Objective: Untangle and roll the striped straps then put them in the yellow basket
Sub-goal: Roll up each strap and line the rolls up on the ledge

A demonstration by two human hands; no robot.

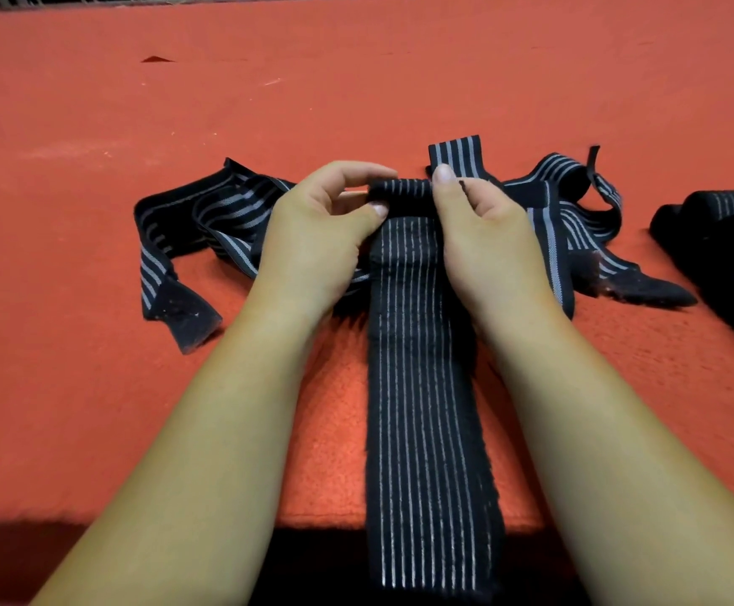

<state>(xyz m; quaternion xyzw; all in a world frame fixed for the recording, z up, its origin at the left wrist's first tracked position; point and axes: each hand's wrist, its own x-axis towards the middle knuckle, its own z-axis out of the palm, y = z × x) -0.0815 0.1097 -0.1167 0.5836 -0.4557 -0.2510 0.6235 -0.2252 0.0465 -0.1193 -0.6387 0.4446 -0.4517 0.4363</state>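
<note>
A wide black strap with thin pale stripes (pixel 422 408) runs from the near edge of the red surface up to a small roll (pixel 400 192) at its far end. My left hand (pixel 312 238) pinches the roll's left end between thumb and fingers. My right hand (pixel 483 238) grips the roll's right end, index finger on top. Behind the hands lies a tangle of black straps with broader grey stripes, spreading to the left (pixel 199 220) and to the right (pixel 570 212). No yellow basket is in view.
Several rolled black straps (pixel 724 238) lie at the right edge on the red carpeted surface (pixel 356 80). The surface's near edge (pixel 326 520) drops into dark shadow below. A pale railing strip runs along the top edge.
</note>
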